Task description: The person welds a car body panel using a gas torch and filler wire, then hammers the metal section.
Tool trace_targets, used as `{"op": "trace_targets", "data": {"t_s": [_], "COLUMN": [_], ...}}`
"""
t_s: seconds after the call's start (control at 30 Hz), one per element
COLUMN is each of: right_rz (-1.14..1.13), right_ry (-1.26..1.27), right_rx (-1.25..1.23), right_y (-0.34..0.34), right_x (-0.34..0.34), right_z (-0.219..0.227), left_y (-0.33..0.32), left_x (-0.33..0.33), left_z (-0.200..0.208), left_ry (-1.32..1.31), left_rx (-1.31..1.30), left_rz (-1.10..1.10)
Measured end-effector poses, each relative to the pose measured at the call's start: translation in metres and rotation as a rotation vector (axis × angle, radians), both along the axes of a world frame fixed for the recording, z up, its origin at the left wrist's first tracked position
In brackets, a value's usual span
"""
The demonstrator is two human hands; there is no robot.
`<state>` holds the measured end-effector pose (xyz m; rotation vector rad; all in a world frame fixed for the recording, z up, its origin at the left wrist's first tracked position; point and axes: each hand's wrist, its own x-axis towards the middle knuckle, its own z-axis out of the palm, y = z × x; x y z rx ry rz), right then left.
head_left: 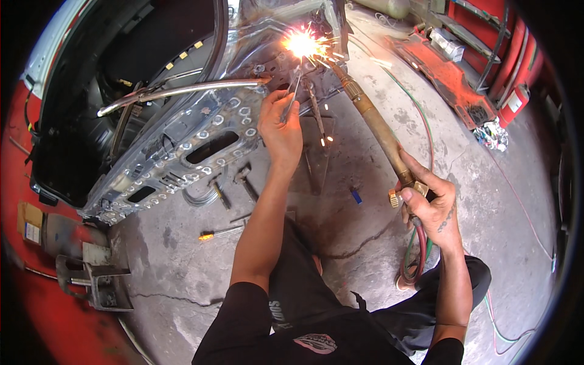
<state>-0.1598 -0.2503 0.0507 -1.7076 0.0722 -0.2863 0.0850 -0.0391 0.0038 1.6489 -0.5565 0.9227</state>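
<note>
My right hand [433,204] is wrapped round the rear of a brass gas welding torch [380,128], by its valve knobs. The torch's tip points up and left into a bright flame [306,45] with flying sparks, at the edge of a bare metal car body [234,125]. Between the fingertips of my left hand [281,128], a thin metal rod [294,91] reaches up to the flame; glare hides its end. Beside that hand a long narrow metal piece [316,109] slants below the sparks. Red and green hoses [421,246] trail from the torch.
On the concrete floor lie a hammer [247,184], a wire coil [199,198], a yellow-handled tool [208,236] and a small blue object [356,195]. A fire extinguisher [515,104] and a red panel [420,67] stand right. A metal bracket [100,281] sits left.
</note>
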Motion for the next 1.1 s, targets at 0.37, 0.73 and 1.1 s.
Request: {"op": "trace_targets", "data": {"t_s": [0.37,0.73,1.1], "right_rz": [0.003,0.005,0.017], "right_ry": [0.026,0.033,0.007], "right_rx": [0.018,0.032,0.030], "right_y": [0.0009,0.0017,0.0015], "right_x": [-0.0011,-0.0015,-0.0011], "right_z": [0.0035,0.0059,0.0037], "left_y": [-0.0003,-0.0003,-0.0009], "left_x": [0.0009,0.0019,0.0013], "left_z": [0.0021,-0.0004,0.0017], "left_ry": [-0.003,0.034,0.014], "left_rx": [0.016,-0.022,-0.030], "left_rz": [0.019,-0.006,-0.009]}}
